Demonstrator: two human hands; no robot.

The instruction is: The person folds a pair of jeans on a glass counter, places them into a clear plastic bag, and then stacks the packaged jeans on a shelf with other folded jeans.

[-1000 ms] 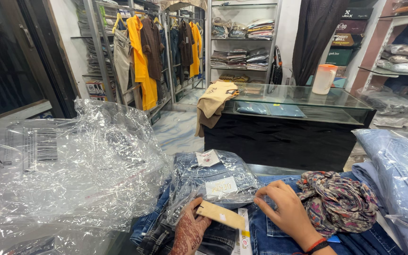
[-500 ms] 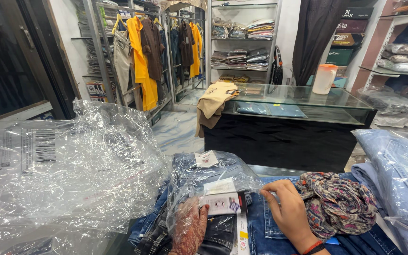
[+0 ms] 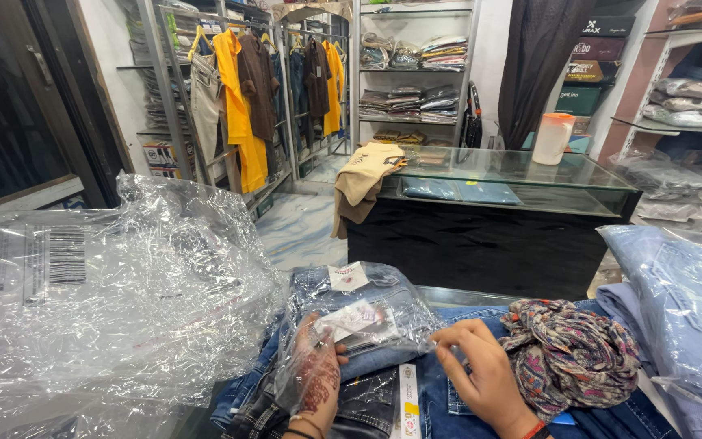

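Left hand (image 3: pixel 318 382) inside clear polybag (image 3: pixel 343 341) — gripping folded jeans (image 3: pixel 367 305), right hand (image 3: pixel 481 374) pinching bag's edge — just beside patterned scarf (image 3: pixel 566 358)

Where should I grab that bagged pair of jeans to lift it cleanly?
Take the bagged jeans by the near folded edge, coming from the left, where the left hand already sits inside the plastic. The fold is thick and firm there; the loose plastic elsewhere would slip.

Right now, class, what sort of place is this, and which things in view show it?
Most likely a clothing shop. Shirts hang on a metal garment rack, folded clothes fill white wall shelves, and a glass display counter stands ahead. The left hand and right hand handle folded blue jeans in a clear plastic bag.
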